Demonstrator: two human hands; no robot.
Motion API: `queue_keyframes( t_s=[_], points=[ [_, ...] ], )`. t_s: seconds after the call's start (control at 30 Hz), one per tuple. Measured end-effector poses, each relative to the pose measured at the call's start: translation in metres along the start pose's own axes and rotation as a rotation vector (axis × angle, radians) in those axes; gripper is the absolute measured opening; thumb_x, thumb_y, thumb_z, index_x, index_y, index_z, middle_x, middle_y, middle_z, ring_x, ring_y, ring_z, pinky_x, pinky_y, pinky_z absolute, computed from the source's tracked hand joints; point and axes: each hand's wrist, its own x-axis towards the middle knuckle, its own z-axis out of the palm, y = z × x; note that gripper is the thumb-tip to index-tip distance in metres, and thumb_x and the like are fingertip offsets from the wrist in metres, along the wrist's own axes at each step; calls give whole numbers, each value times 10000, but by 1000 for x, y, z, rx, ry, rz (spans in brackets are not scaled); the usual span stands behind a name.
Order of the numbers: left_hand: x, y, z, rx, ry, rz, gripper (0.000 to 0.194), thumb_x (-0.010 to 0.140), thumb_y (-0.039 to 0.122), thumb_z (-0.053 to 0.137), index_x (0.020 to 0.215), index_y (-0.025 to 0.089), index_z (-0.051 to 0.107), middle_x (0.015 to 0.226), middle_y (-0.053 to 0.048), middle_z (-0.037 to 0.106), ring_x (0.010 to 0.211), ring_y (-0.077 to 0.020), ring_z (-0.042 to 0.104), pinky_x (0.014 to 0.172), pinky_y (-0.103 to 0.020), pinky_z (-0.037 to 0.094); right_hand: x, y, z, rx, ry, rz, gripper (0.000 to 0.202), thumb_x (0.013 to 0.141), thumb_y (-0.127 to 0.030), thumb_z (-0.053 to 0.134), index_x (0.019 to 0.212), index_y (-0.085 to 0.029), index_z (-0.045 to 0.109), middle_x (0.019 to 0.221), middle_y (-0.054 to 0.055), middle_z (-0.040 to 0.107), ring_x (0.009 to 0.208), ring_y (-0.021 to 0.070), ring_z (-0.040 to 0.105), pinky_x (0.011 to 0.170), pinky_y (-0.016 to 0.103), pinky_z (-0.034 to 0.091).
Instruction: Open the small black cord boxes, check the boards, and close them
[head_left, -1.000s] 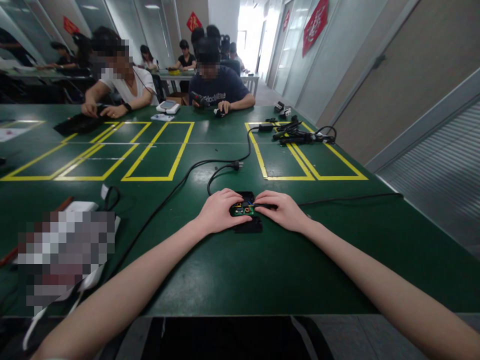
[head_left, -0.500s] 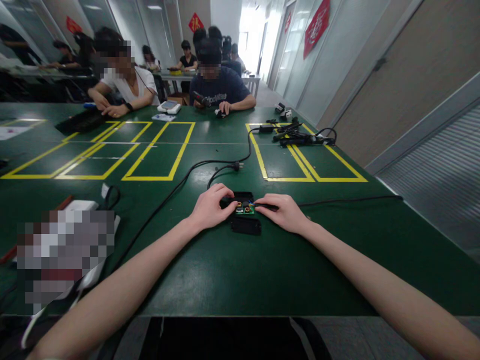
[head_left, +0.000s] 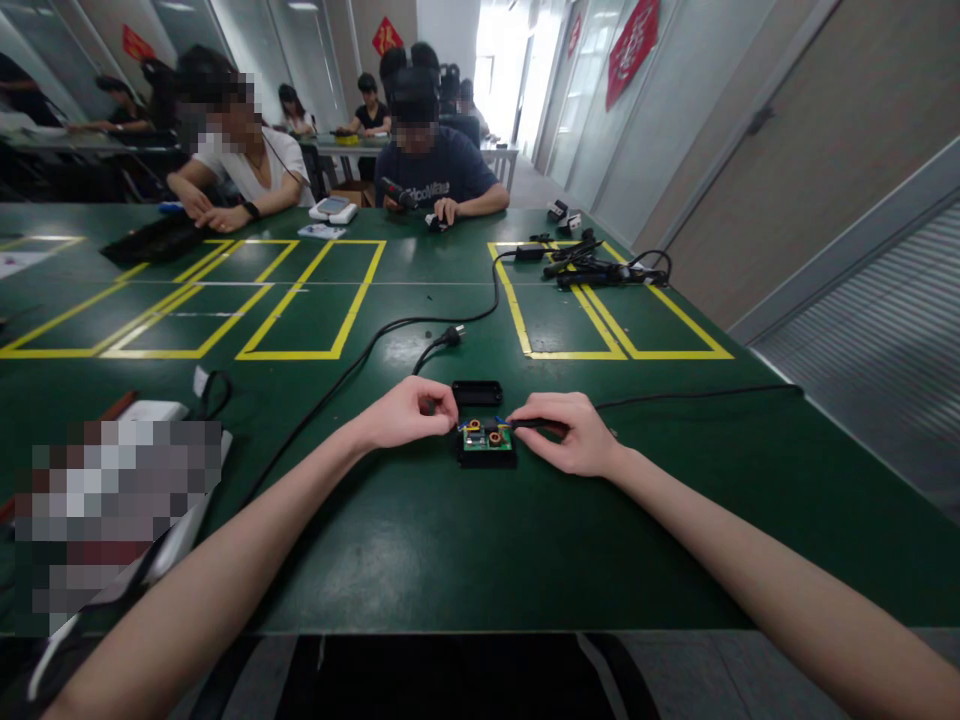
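A green circuit board (head_left: pixel 486 437) with copper coils lies over a black case half (head_left: pixel 487 459). The other black case half (head_left: pixel 478 392) rests just behind it. My left hand (head_left: pixel 411 412) is closed at the board's left end, its fingertips pinching a thin wire there. On the right, my right hand (head_left: pixel 566 432) grips a black cable (head_left: pixel 525 423) whose blue wire ends meet the board's right side. Both hands hover low over the green table.
A black plug (head_left: pixel 452 336) and its cable lie behind my left hand. Tangled black cables (head_left: pixel 585 262) are at the back right. A white device, partly blurred, is at the left. Two people sit across the green table (head_left: pixel 390 560).
The circuit board has moved toward me, from between the case halves onto the nearer one. Both hands came slightly nearer, and my left hand shifted left.
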Motion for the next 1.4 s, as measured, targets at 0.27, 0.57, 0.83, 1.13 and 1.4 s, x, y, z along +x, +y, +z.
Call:
queue_keyframes(
  t_s=[0.27,0.57,0.83,1.13,1.4],
  points=[
    [2,-2,-4,-100,-157,-106,123,641,229,702,724,138,707,606,42,607,565,-74,460,553,-193,352,1,3,-1,9,-74,-27,141,941,-169,600,909,-183,737,748,38,731,619,136,658,583,239,495],
    [2,-3,-1,-91,-156,-98,111,651,234,722,722,150,713,590,51,598,561,-76,466,559,-198,356,-2,8,-2,27,-156,43,136,931,-210,614,949,-187,747,827,47,777,657,145,698,618,242,533],
    [5,-5,2,-64,-96,-108,85,669,213,734,730,154,722,620,45,615,597,-85,506,613,-207,410,-2,12,-5,-27,-179,142,100,907,-254,634,885,-189,707,742,16,738,593,125,659,578,228,486],
    [6,-4,2,-47,-90,-109,85,677,217,739,727,153,713,598,50,603,571,-81,503,574,-197,395,-4,16,-3,-52,-217,144,122,920,-276,631,892,-189,712,736,20,734,590,136,654,594,245,483],
    [7,-5,6,-67,-35,-89,138,727,228,732,833,140,735,643,26,645,589,-91,544,569,-194,409,-3,23,-3,-112,-203,237,111,924,-288,646,910,-193,703,731,12,714,590,133,631,573,239,435]
  ],
)
